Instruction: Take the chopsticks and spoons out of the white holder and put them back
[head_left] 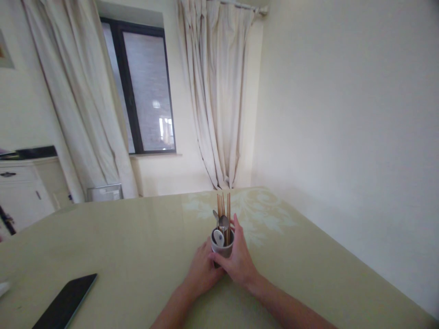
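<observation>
A small pale utensil cup (222, 251) stands upright on the table. Several wooden chopsticks (228, 208), metal spoons (223, 222) and a white spoon (218, 237) stick up out of it. From the left, my left hand (202, 269) wraps round the cup's lower side; its fingertips are partly hidden behind the cup. My right hand (242, 260) grips the cup from the right, thumb across the front and fingers along the far side.
A pale green tablecloth (144, 242) with a light leaf pattern covers the table. A dark flat tablet-like thing (66, 301) lies at the lower left. The right table edge runs along a white wall (350, 114). Beyond the table are curtains (219, 91), a window (147, 91) and a white cabinet (24, 192).
</observation>
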{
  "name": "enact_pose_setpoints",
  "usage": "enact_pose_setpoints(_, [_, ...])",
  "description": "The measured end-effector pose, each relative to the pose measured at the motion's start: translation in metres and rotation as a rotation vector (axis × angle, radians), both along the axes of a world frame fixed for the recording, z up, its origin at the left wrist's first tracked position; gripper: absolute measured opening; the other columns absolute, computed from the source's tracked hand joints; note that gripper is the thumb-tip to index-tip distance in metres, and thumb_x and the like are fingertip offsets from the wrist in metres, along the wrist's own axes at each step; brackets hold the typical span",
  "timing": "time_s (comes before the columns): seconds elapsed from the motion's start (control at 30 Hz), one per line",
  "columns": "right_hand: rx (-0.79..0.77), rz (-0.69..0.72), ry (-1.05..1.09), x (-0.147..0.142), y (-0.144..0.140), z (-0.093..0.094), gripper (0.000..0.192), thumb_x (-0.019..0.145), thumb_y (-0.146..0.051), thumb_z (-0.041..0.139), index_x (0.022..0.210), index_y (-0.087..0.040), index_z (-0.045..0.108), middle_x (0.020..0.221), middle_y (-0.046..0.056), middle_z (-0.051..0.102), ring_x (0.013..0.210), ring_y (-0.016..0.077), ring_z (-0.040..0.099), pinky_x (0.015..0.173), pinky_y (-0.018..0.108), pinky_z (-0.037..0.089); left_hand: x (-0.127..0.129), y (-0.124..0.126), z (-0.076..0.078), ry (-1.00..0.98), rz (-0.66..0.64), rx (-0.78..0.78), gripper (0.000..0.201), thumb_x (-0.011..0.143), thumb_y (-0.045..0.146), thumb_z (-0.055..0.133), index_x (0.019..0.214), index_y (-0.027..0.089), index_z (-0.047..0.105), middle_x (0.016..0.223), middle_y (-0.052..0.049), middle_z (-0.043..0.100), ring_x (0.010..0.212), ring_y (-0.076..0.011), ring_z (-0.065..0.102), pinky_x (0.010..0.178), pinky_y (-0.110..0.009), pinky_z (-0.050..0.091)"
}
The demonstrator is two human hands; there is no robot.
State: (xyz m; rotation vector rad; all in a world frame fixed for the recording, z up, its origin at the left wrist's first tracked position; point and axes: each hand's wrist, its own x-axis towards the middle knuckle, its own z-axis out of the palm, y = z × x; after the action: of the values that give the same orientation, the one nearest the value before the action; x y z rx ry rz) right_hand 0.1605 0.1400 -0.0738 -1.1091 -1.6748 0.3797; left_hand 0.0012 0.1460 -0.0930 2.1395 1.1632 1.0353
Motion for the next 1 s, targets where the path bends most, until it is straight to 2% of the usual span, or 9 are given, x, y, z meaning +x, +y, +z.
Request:
enact_pose_setpoints(0.1, [-0.121, 0.056, 0.072, 0.001, -0.001, -0.019, 0.105, 0.077, -0.037, 0.082, 0.162, -0.022, 0.021, 0.149, 0.016, 0.058, 0.136, 0.0336, 0.059, 0.116, 0.052, 0.045, 0.000, -0.004, 0.004, 0.102, -0.012, 0.016, 0.067, 0.079, 0.028, 0.074, 0.144, 0.029, 0.057, 0.147, -0.008, 0.063, 0.134, -0.0315, 0.057, 0.115, -0.045, 0.044])
enact_pose_setpoints(0.2, [-0.127, 0.021, 0.085, 0.010, 0.007, -0.011, 0.090, 0.075, -0.037, 0.082, 0.152, -0.023, 0.037, 0.140, 0.013, 0.066, 0.128, 0.0322, 0.064, 0.112, 0.049, 0.049, 0.000, -0.008, 0.005, 0.222, 0.026, -0.026, 0.073, 0.082, 0.037, 0.074, 0.150, 0.024, 0.052, 0.153, -0.012, 0.058, 0.140, -0.0342, 0.053, 0.119, -0.050, 0.040])
enact_pose_setpoints(0.33, [-0.101, -0.136, 0.072, 0.048, 0.033, 0.001, 0.077, 0.077, -0.042, 0.078, 0.142, -0.022, 0.044, 0.132, 0.014, 0.070, 0.120, 0.0320, 0.068, 0.106, 0.049, 0.051, 0.000, -0.010, 0.005, 0.376, 0.054, -0.064, 0.072, 0.088, 0.049, 0.069, 0.152, 0.019, 0.052, 0.158, -0.015, 0.054, 0.145, -0.0348, 0.049, 0.124, -0.053, 0.034])
enact_pose_setpoints(0.5, [-0.115, -0.430, 0.089, 0.112, 0.062, -0.003, 0.087, 0.073, -0.055, 0.074, 0.145, -0.019, 0.042, 0.130, 0.018, 0.070, 0.112, 0.0360, 0.070, 0.098, 0.052, 0.054, -0.002, -0.009, 0.001, 0.394, 0.044, -0.025, 0.062, 0.092, 0.052, 0.065, 0.144, 0.020, 0.061, 0.157, -0.012, 0.055, 0.145, -0.0326, 0.050, 0.125, -0.053, 0.035])
enact_pose_setpoints(0.6, [-0.056, -0.458, 0.122, 0.130, 0.069, -0.011, 0.093, 0.073, -0.061, 0.072, 0.148, -0.015, 0.040, 0.135, 0.022, 0.066, 0.115, 0.0355, 0.069, 0.098, 0.050, 0.053, -0.004, -0.007, -0.004, 0.320, 0.033, -0.019, 0.061, 0.090, 0.053, 0.067, 0.143, 0.023, 0.063, 0.155, -0.012, 0.058, 0.143, -0.0340, 0.052, 0.124, -0.056, 0.036])
enact_pose_setpoints(0.73, [-0.013, -0.461, 0.083, 0.132, 0.072, -0.018, 0.097, 0.076, -0.064, 0.071, 0.152, -0.015, 0.036, 0.140, 0.023, 0.062, 0.120, 0.0367, 0.065, 0.101, 0.052, 0.051, -0.006, -0.004, -0.010, 0.267, 0.025, -0.014, 0.060, 0.090, 0.056, 0.067, 0.141, 0.025, 0.065, 0.154, -0.012, 0.059, 0.142, -0.0359, 0.053, 0.123, -0.059, 0.036])
enact_pose_setpoints(0.83, [0.098, -0.649, -0.008, 0.128, 0.070, -0.017, 0.107, 0.076, -0.072, 0.070, 0.156, -0.012, 0.032, 0.151, 0.030, 0.050, 0.137, 0.0461, 0.050, 0.108, 0.065, 0.040, -0.006, -0.004, -0.010, 0.250, 0.024, -0.011, 0.060, 0.090, 0.057, 0.068, 0.141, 0.025, 0.066, 0.154, -0.011, 0.059, 0.142, -0.0358, 0.053, 0.123, -0.059, 0.036])
enact_pose_setpoints(0.9, [0.223, -0.711, -0.095, 0.120, 0.062, -0.016, 0.101, 0.085, -0.070, 0.064, 0.159, -0.012, 0.028, 0.157, 0.031, 0.041, 0.145, 0.0484, 0.040, 0.111, 0.069, 0.034, -0.006, -0.005, -0.008, 0.263, 0.026, -0.025, 0.060, 0.090, 0.056, 0.068, 0.141, 0.024, 0.065, 0.154, -0.012, 0.059, 0.143, -0.0361, 0.052, 0.123, -0.059, 0.036])
enact_pose_setpoints(1.0, [0.399, -0.464, -0.287, 0.094, 0.040, -0.013, 0.074, 0.100, -0.051, 0.054, 0.162, -0.019, 0.027, 0.160, 0.025, 0.041, 0.148, 0.0410, 0.039, 0.117, 0.062, 0.031, -0.006, -0.008, -0.003, 0.292, 0.017, -0.030, 0.062, 0.092, 0.054, 0.066, 0.145, 0.023, 0.062, 0.156, -0.013, 0.056, 0.144, -0.0363, 0.051, 0.124, -0.059, 0.034])
